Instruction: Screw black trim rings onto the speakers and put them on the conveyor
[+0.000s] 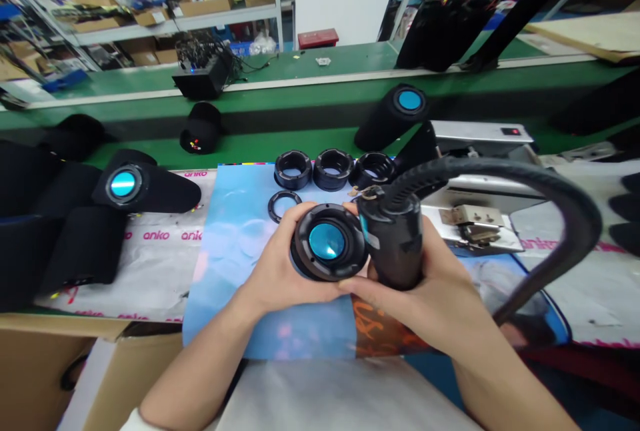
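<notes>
A round black speaker part (327,242) with a shiny blue disc in its middle faces up toward me. Around its left side and underside wraps my left hand (275,271). My right hand (435,298) grips a black electric screwdriver (393,238) just right of the part; the tool's lower end and tip are hidden. The thumb of that hand reaches across to the part's lower rim. From the screwdriver's top a thick ribbed cord (530,174) arches right and down. Beyond my hands a thin black ring (285,206) lies flat, behind which stand several thicker black rings (333,169).
Black cylindrical speakers lie at left, one with a blue disc (123,183); another speaker (390,118) leans at the back. A metal fixture (480,218) stands on the right. A printed blue sheet (225,251) covers the bench middle. An open cardboard box (125,378) is lower left.
</notes>
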{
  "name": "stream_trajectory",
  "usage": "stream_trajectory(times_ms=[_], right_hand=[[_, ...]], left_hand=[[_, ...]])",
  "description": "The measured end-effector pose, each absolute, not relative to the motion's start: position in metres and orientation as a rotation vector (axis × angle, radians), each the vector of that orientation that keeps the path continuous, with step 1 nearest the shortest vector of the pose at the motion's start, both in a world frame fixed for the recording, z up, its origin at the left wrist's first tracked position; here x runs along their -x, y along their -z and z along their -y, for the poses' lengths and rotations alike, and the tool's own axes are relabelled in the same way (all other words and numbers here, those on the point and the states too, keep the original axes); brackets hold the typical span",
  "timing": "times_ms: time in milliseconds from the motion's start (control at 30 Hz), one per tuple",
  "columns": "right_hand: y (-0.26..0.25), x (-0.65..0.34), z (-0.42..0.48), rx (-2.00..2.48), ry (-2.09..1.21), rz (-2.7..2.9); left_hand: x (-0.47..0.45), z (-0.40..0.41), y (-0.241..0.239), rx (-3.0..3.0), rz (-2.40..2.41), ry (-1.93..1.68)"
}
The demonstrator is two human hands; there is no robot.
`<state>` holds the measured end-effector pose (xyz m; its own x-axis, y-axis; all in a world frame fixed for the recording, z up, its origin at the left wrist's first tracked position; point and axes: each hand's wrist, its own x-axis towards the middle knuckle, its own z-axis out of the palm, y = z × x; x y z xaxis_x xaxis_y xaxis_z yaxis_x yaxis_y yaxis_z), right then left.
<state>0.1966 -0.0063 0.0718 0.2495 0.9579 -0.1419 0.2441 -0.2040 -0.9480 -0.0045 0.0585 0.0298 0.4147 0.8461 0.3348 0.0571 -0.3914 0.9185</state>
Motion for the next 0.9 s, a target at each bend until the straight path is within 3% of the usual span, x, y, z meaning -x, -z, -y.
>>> stream_trajectory(times_ms=[333, 600, 900], right_hand=[[-0.062, -0.213, 0.000, 1.632, -0.934, 1.531], [-0.072, -0.217, -0.005, 1.538, -1.021, 1.542], [-0.049, -0.207, 0.006, 1.554, -0.606, 1.591]], left_hand=[[0.006, -0.059, -0.018, -1.707, -0.764, -1.076], [0.003, -0.056, -0.019, -1.638, -0.762, -1.081], [0.004, -0.054, -0.012, -1.690, -0.797, -1.134]])
